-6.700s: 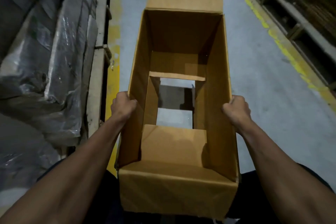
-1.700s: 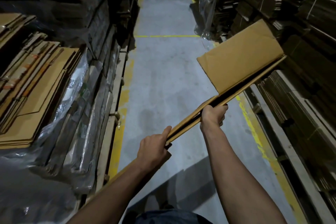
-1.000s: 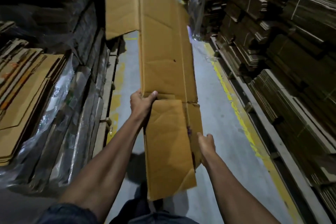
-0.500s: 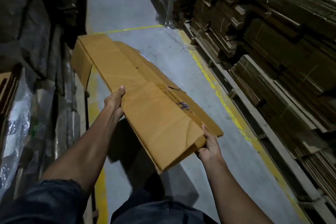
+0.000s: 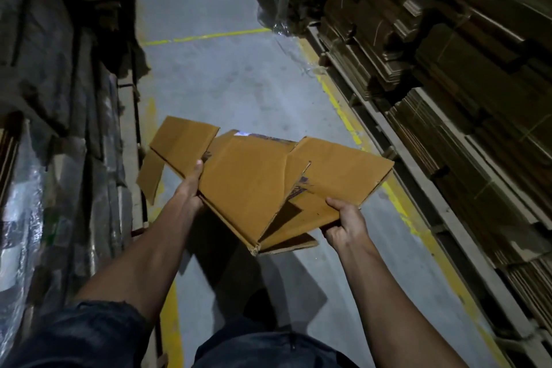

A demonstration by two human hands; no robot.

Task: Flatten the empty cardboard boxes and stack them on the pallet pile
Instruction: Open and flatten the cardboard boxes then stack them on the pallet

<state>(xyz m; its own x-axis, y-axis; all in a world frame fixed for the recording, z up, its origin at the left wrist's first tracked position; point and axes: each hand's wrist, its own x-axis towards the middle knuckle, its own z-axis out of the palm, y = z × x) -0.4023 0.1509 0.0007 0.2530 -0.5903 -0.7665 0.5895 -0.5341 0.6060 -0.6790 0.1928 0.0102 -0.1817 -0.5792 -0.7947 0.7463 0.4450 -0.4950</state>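
both hands (image 5: 191, 188) (image 5: 343, 224) hold the flattened cardboard box (image 5: 254, 182) over the aisle floor (image 5: 227, 84).

Flattened box (image 5: 248, 185) now folded between hands, formerly outstretched.

Both bare forearms reach forward from the lower edge of the view, the left from the lower left, the right from the lower right. The left hand (image 5: 191, 188) is raised with its thumb stretched upward and its fingers hidden. The right hand (image 5: 345, 225) sits lower, its grip pinched shut, thumb on top, fingers curled beneath.
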